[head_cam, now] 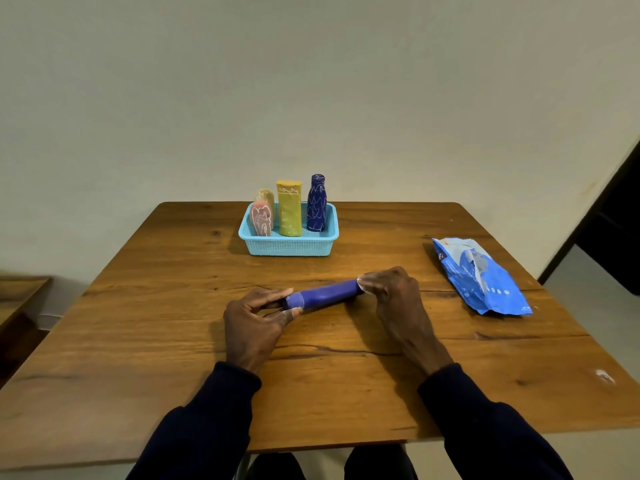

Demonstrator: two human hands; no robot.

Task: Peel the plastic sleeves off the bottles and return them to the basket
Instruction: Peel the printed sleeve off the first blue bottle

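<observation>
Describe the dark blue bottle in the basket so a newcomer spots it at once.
On the wooden table, near its far edge, sits a light blue basket. The dark blue bottle stands at its right end, beside a yellow bottle; it alone is navy and narrow-necked.

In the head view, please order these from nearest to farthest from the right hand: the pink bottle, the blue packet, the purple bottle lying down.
1. Purple bottle: lying flat, the right hand holds its end.
2. Blue packet: to the hand's right.
3. Pink bottle: left end of the basket, far back.
</observation>
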